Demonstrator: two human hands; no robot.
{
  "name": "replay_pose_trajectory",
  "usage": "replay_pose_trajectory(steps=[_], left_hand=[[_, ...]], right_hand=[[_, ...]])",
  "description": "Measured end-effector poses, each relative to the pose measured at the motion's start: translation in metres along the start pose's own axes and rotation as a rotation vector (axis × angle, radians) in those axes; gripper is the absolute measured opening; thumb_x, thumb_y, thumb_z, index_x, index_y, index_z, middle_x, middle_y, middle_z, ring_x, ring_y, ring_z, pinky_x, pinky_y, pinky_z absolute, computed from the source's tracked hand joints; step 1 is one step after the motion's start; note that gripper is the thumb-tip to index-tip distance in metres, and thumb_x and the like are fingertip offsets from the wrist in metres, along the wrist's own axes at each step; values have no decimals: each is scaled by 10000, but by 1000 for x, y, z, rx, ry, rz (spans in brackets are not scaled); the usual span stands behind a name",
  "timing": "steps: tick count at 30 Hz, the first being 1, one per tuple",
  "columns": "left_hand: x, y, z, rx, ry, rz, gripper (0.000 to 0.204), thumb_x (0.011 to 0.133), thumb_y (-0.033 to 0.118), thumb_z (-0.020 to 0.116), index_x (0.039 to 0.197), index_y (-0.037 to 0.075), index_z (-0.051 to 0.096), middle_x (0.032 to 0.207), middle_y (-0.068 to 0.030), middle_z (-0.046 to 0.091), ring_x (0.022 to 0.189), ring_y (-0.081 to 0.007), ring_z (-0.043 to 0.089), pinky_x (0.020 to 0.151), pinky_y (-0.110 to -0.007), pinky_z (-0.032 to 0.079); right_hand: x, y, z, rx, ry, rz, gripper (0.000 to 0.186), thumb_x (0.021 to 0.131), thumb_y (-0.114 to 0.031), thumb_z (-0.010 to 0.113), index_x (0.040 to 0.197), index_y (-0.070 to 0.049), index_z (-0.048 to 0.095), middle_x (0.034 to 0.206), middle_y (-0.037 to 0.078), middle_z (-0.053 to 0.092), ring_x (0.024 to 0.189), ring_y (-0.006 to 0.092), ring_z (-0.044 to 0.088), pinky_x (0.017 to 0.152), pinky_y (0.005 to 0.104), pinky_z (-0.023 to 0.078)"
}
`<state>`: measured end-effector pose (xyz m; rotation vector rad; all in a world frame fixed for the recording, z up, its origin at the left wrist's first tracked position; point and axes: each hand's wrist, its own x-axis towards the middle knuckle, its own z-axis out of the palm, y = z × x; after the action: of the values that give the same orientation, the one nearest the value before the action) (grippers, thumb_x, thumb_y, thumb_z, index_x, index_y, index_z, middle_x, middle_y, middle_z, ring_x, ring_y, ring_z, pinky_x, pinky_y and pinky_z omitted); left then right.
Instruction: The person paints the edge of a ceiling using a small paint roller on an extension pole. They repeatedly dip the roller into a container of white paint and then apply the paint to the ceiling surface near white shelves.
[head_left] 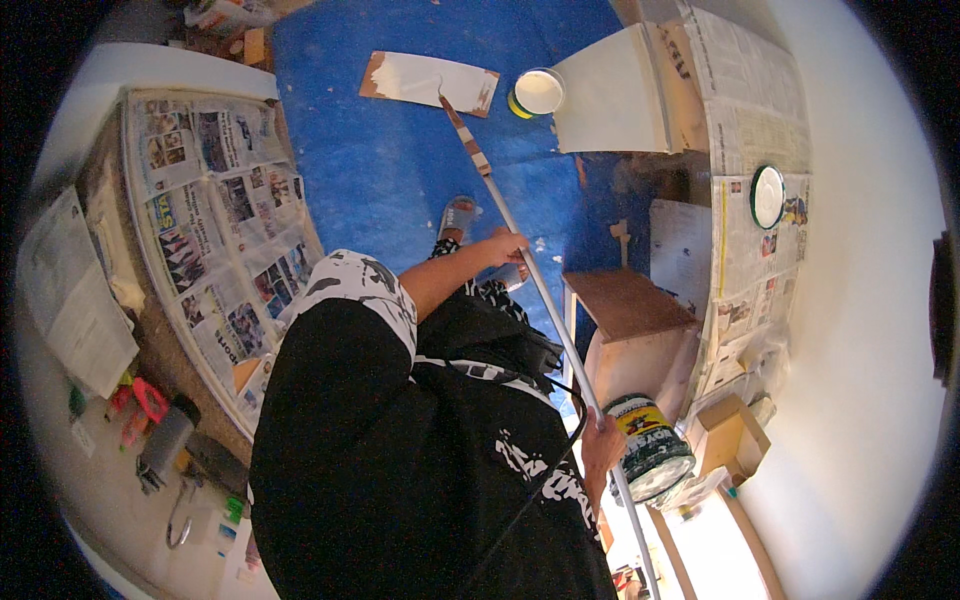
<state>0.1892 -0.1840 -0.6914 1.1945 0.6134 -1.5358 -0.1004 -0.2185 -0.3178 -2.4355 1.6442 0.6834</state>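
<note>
A long pale metal pole (545,292) runs slantwise from the lower right up to the blue floor covering. Midway along it, my left hand (503,248) is closed around the shaft. Farther down, near my right side, my right hand (601,447) grips the same pole. A brown and white banded handle (467,140) is joined to the pole's far end, and its thin, dark curved tip reaches over a board (425,82). White paint covers most of that board, with brown showing at its ends. Beside it stands an open tub of white paint (540,92).
Newspaper-covered surfaces flank me at left (225,230) and right (745,110). A large pale panel (615,95) lies right of the tub. Nearer are a wooden cabinet (635,305), a big paint bucket (650,445) and a cardboard box (732,440). A round white lid (767,197) rests on newspaper.
</note>
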Motion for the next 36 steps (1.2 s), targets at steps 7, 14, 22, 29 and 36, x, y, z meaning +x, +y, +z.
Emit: replay_pose_trajectory(steps=[7,14,22,29,36], left_hand=[[17,-4,9,147,48,4,158,765,53,655,869,-41,581,809,-147,617,699,-276,641,626,-353,575],[24,42,-21,42,153,155,115,780,59,620,839,-32,585,811,-128,620,693,-242,645,558,-329,541],[20,53,-22,46,94,-26,248,784,143,655,975,17,559,885,-119,607,789,-265,628,626,-343,504],[-8,51,10,-52,-96,-37,412,721,200,745,1040,66,520,1018,-91,532,926,-269,582,721,-366,533],[9,106,15,-93,-33,143,422,743,238,743,1063,73,522,1083,-76,521,998,-266,534,814,-416,488]], right_hand=[[17,-4,-4,-73,19,-50,501,854,-517,538,732,-38,614,645,199,615,624,402,620,561,497,469],[77,-42,18,30,-15,-159,515,859,-518,531,700,-31,588,637,217,607,637,407,623,564,497,474],[54,-5,0,-41,22,-125,497,845,-498,566,710,-22,608,623,197,608,615,399,612,556,498,457],[57,32,-14,-99,61,-125,483,836,-496,574,689,-36,598,599,178,593,576,400,590,520,501,419],[149,4,-12,-29,125,-341,484,858,-489,547,728,-26,598,612,200,595,574,403,597,530,487,458]])
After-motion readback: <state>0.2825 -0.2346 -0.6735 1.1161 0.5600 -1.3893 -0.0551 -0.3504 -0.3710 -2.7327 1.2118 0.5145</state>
